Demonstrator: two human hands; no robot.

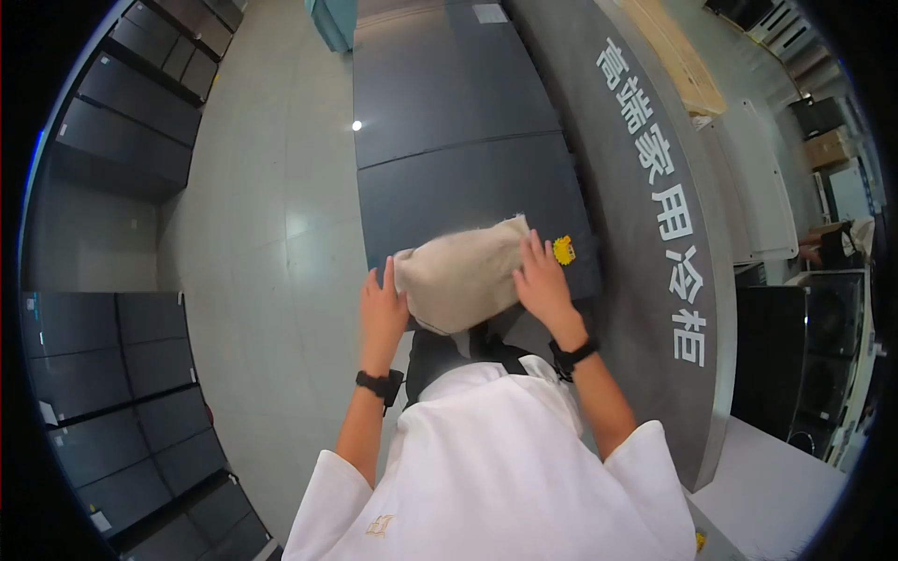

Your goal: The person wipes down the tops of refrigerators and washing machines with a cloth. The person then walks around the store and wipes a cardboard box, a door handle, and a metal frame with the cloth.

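From my view, both forearms reach forward from short white sleeves, a black band at each wrist. My left hand (546, 280) grips the right end of a beige woven cloth (463, 276), fingers spread and pointing away; my right hand (382, 304) pinches its left end, fingers raised. The cloth looks soft and matte, rounded in outline with a frayed far edge, at the near edge of the smooth dark-grey tabletop (449, 192). A spiky yellow ornament (564, 251) lies just beside my left hand.
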